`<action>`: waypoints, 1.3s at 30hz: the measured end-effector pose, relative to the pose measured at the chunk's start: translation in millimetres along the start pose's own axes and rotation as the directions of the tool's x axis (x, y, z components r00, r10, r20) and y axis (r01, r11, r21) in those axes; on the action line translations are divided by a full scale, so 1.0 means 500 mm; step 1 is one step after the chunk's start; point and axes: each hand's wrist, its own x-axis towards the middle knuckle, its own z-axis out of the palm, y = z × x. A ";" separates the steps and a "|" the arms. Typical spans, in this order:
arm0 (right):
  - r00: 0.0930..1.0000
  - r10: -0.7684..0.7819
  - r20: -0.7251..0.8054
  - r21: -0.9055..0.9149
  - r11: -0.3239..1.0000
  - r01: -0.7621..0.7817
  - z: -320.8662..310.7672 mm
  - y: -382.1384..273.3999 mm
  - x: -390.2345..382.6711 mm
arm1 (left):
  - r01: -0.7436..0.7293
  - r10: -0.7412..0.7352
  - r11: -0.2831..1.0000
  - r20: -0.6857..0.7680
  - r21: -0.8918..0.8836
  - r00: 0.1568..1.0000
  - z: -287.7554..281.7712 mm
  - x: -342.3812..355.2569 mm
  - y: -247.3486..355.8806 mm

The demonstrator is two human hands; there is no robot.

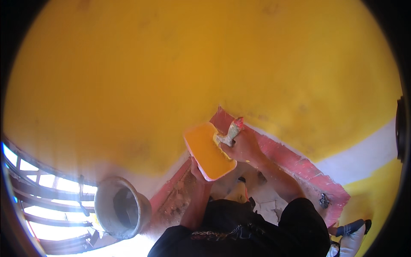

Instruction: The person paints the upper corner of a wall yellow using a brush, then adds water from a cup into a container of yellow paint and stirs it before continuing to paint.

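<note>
Tray (pixel 208 150): flat, pink-rimmed, filled with yellow paint; held up in mid-frame, tilted, in front of the wall's lower part.
Left hand (pixel 198 168): under the tray's near edge, fingers closed on its rim; mostly hidden by the tray.
Brush (pixel 229 135): paint-caked handle pointing up and right, bristles down on the tray's right edge, in the yellow paint.
Right hand (pixel 245 147): clamped round the brush handle, just right of the tray, touching its edge.
Wall (pixel 171 64): yellow all over, filling the upper frame; faint darker smudges; bowed by the lens.
Skirting (pixel 295 165): red band along the wall's foot, running from behind the tray down to the right; a dimmer red stretch runs down-left below the tray.
White band (pixel 364 156): bare white strip at right, between the yellow above and more yellow below.
Floor (pixel 265 201): pale, dusty, littered with rubble beside the skirting; details hard to make out.
Bucket (pixel 121 208): grey, plaster-crusted, low left, well apart from the hands; inside dark, contents not readable.
Grille (pixel 51 201): curved bars at lower left, glare behind washing them out.
Clothing (pixel 244 233): black top, cut off by the lower edge.
Shoe (pixel 353 233): dark and white shape at lower right, partly cut off, unclear.
</note>
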 end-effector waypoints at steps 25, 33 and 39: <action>0.944 -0.307 0.121 -0.260 0.908 0.329 -0.096 0.220 0.217 | -0.279 0.400 0.805 -0.132 0.523 0.907 0.020 0.259 -0.241; 0.985 -0.125 0.117 0.068 0.991 0.118 -0.153 0.290 0.242 | -0.338 0.522 0.502 0.032 0.796 0.852 0.092 0.301 -0.263; 0.992 -0.023 0.121 0.342 0.940 -0.020 -0.125 0.344 0.240 | -0.351 0.354 0.934 -0.285 0.062 0.891 0.069 0.296 -0.283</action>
